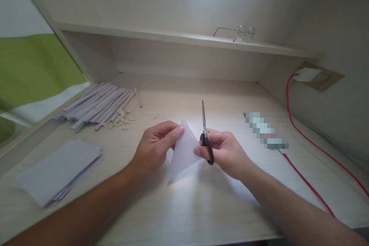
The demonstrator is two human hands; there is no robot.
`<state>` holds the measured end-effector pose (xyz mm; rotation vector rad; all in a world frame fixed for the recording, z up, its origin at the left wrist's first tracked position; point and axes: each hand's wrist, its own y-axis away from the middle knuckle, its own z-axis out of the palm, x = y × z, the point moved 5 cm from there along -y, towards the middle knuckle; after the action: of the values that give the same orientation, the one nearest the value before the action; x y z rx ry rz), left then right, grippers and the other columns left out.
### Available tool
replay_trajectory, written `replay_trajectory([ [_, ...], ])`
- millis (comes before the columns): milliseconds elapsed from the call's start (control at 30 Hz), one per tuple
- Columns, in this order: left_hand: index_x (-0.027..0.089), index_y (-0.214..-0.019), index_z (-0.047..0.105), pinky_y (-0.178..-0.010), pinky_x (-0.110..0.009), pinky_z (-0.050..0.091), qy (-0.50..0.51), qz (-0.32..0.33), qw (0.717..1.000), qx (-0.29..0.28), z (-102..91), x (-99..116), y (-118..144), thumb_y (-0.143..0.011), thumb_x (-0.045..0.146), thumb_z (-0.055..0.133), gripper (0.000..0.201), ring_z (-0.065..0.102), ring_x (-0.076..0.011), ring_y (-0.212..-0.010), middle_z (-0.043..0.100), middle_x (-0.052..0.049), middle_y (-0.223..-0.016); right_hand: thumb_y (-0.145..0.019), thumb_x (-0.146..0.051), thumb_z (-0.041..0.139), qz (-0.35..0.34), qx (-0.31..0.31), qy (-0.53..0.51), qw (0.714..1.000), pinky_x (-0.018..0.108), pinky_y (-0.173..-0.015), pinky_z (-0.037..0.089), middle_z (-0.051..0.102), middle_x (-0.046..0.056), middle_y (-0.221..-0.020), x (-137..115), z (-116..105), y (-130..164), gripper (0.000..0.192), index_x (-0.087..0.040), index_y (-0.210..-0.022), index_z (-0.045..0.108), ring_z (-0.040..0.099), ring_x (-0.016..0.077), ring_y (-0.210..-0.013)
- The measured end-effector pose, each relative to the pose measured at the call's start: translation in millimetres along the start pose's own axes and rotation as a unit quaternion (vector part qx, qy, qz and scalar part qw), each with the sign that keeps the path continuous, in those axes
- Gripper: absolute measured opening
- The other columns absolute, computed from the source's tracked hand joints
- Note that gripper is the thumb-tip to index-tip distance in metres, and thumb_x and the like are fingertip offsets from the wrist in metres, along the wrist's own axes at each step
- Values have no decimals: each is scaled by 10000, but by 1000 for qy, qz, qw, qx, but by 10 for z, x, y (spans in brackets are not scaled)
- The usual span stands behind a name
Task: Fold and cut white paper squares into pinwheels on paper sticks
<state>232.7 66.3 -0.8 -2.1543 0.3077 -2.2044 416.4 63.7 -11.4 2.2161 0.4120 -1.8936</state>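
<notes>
A folded white sheet of paper, roughly triangular, is held above the middle of the desk. My left hand pinches its upper left edge between thumb and fingers. In my right hand is a pair of black-handled scissors, with the fingers through the handles and the blades pointing away from me. The blades look closed and stand apart from the paper. My right thumb tip touches the paper's right edge.
A stack of white paper lies at left. Behind it are many rolled paper tubes and a heap of rubber bands. A blurred-out device with a red cable lies at right. Glasses rest on the shelf.
</notes>
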Motion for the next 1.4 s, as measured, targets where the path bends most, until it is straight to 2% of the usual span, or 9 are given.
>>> replay_trajectory([
  [133,192,-785,756,-513,-237,407,10,-53,995,-87,96,-110,39,-846,417,733,234,556,-148,-591,661,-22,-698,-696,-354,878,25,15,-71,997,278,-609,407,587,-12,-702,53,-9,-21,250,-178,-689,700,533,139,-654],
  [200,189,-844,770,-486,-239,386,4,-76,991,-106,113,-140,58,-861,455,711,272,556,-150,-571,676,-32,-712,-685,-373,887,40,9,-85,996,279,-620,424,608,-10,-697,55,-2,-26,271,-174,-713,705,544,139,-654],
  [400,188,-767,642,-430,-221,405,-27,-25,999,-5,-44,13,-21,-876,493,669,325,554,-139,-496,607,0,-600,-682,-323,890,101,-21,-16,995,271,-632,466,679,8,-770,49,-39,-12,263,-183,-857,752,603,152,-701],
  [600,207,-803,589,-400,-214,466,1,-33,999,42,-124,54,-83,-819,441,691,256,536,-129,-488,547,30,-623,-640,-293,890,147,-39,-4,988,262,-587,437,668,-1,-685,104,-34,-9,235,-177,-726,704,579,136,-628],
  [700,211,-812,604,-399,-210,446,-4,-20,998,60,-155,77,-88,-821,433,690,239,532,-129,-493,553,24,-631,-631,-325,904,169,-70,5,983,271,-606,437,679,11,-707,114,14,6,260,-176,-764,738,578,144,-647],
  [800,210,-840,638,-410,-208,404,-18,6,997,71,-184,108,-93,-842,445,695,242,524,-126,-498,577,15,-638,-644,-392,909,173,-86,6,981,269,-597,406,641,1,-692,104,37,18,308,-175,-752,718,540,136,-636],
  [967,200,-850,650,-434,-219,373,-20,16,997,78,-208,112,-93,-843,451,696,255,514,-133,-530,610,1,-672,-719,-526,857,146,-114,16,982,259,-510,257,480,-50,-605,86,44,45,431,-181,-705,599,382,100,-556],
  [1100,192,-841,658,-452,-214,378,-27,19,997,69,-197,129,-91,-849,431,684,241,507,-127,-543,601,5,-679,-760,-581,814,147,-125,55,980,267,-519,260,473,-44,-627,103,41,70,456,-184,-727,593,382,106,-571],
  [1400,175,-865,669,-469,-197,381,-41,36,997,55,-189,115,-108,-859,423,691,249,523,-119,-565,612,9,-700,-752,-589,818,148,-133,55,979,271,-533,272,465,-45,-631,82,66,75,469,-186,-724,580,383,109,-577],
])
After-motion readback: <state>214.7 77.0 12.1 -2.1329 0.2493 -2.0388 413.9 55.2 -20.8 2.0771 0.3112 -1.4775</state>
